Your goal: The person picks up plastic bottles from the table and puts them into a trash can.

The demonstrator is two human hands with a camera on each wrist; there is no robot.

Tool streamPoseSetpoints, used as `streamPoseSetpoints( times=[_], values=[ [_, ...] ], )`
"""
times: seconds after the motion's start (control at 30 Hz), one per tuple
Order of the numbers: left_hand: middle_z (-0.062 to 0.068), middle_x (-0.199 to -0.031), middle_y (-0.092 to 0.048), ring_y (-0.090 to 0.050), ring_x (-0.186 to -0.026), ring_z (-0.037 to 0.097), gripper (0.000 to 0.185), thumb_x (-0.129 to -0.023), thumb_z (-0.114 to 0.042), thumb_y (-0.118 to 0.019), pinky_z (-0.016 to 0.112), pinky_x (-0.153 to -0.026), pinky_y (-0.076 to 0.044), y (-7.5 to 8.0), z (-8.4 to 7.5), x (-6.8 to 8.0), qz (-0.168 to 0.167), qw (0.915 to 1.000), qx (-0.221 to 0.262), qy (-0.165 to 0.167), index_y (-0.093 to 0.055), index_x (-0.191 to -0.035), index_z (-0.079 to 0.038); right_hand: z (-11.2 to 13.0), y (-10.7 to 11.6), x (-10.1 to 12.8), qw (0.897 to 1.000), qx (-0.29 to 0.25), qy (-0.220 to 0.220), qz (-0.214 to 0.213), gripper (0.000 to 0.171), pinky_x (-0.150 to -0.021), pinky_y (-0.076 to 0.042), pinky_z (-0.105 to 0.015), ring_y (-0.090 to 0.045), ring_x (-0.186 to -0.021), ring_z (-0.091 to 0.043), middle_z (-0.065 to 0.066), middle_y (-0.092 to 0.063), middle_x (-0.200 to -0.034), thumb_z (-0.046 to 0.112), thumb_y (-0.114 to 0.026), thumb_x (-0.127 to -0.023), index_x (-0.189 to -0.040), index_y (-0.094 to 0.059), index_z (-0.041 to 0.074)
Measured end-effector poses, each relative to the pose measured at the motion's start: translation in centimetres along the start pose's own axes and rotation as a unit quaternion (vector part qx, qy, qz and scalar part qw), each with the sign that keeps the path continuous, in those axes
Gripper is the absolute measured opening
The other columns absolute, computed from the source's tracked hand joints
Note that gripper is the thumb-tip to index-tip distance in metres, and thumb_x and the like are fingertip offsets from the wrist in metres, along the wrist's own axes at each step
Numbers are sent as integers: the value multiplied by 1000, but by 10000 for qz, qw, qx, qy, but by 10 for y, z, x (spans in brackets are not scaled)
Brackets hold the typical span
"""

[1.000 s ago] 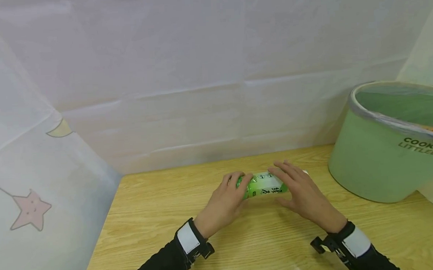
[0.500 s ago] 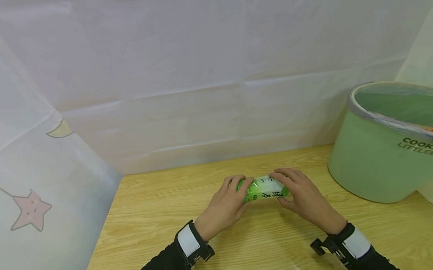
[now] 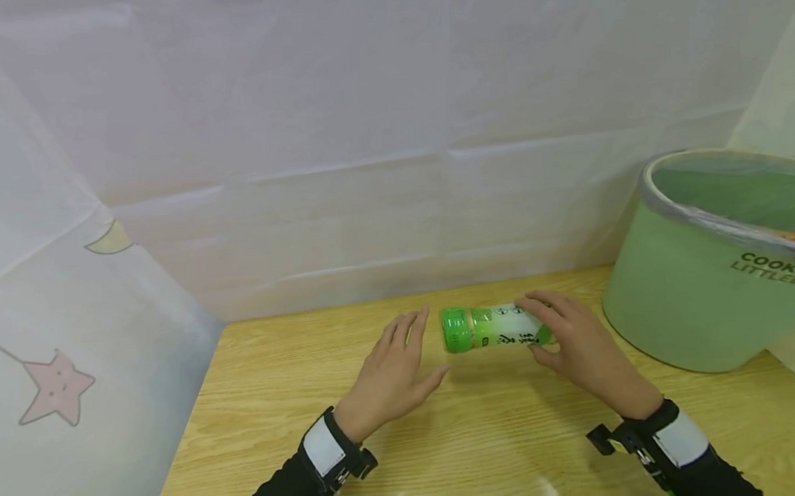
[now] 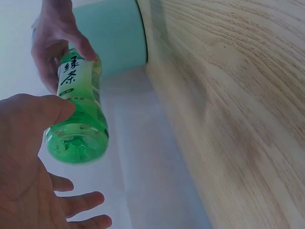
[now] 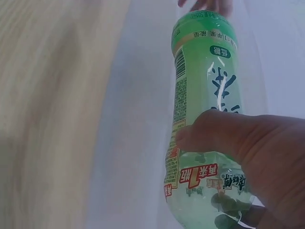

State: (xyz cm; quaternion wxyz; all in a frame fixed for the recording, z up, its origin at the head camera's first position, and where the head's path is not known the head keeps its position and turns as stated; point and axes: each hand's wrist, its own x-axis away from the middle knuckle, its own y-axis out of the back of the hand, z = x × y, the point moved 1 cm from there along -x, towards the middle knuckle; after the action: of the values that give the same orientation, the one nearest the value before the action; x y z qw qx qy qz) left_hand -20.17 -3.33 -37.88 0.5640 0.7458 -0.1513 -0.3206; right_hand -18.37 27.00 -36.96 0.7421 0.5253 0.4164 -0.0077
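Observation:
A green tea bottle point(image 3: 487, 328) with a green and white label lies on its side just above the wooden table point(image 3: 277, 386). My right hand point(image 3: 549, 329) grips its right end, thumb in front and fingers over the top, hiding the cap. The bottle's base points left toward my left hand point(image 3: 418, 351), which is open, fingers spread, a short gap away from it. In the left wrist view the bottle point(image 4: 78, 119) hangs between my open left palm point(image 4: 24, 157) and the right hand point(image 4: 55, 43). The right wrist view shows my thumb point(image 5: 228, 136) across the bottle point(image 5: 205, 71).
A pale green bin point(image 3: 692, 287) with a liner stands at the right, close behind my right hand, and also shows in the left wrist view as the bin point(image 4: 119, 38). White sheeting point(image 3: 394, 167) walls the back and both sides. The table's front edge is near my forearms.
My left hand has let go of the bottle and drawn back to the left, opening. My right hand has carried the bottle a little right and up.

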Motion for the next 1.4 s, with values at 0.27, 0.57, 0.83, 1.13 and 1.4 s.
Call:
streamPoseSetpoints(
  times=[0.27,0.57,0.83,1.13,1.4],
  values=[
    [16,-150,-40,-38,-139,36,80,-100,-50,-60,46,-107,-42,3,-6,-7,-160,9990,22,-426,-29,-157,-2,-18,37,-8,9982,-44,172,-576,90,-79,-46,-60,-53,-107,-48,-29,-54,-126,-15,-92,-52,-134,-57,-2],
    [15,-150,-41,-37,-140,35,76,-102,-51,-55,44,-110,-38,10,-23,-26,-15,9977,-24,-671,-31,-158,-5,-35,83,-15,9957,300,245,-844,59,-82,-39,-64,-51,-106,-54,-32,-54,-128,26,-78,-88,-136,-58,-3],
    [16,-152,-40,-35,-142,32,74,-103,-53,-52,41,-111,-37,17,-41,-49,-93,9946,-215,-1008,-32,-158,-6,-42,121,-14,9901,827,-83,-1128,74,-90,-40,-64,-48,-111,-57,-33,-53,-130,61,-50,-99,-136,-58,-2],
    [15,-154,-39,-34,-144,31,74,-103,-53,-51,39,-114,-32,24,-63,-71,-80,9906,-351,-1323,-31,-158,-8,-43,157,-20,9778,1628,-730,-1097,97,-97,-36,-68,-45,-116,-59,-34,-50,-135,-16,-89,-53,-142,-54,-3],
    [13,-151,-42,-36,-142,27,72,-103,-54,-50,34,-113,-32,32,-91,-94,-296,9821,-646,-1744,-35,-156,-8,-56,188,-22,9670,1890,-1072,-1330,93,-105,-32,-65,-44,-117,-62,-39,-47,-135,-23,-84,-58,-143,-50,-7]
  ],
)
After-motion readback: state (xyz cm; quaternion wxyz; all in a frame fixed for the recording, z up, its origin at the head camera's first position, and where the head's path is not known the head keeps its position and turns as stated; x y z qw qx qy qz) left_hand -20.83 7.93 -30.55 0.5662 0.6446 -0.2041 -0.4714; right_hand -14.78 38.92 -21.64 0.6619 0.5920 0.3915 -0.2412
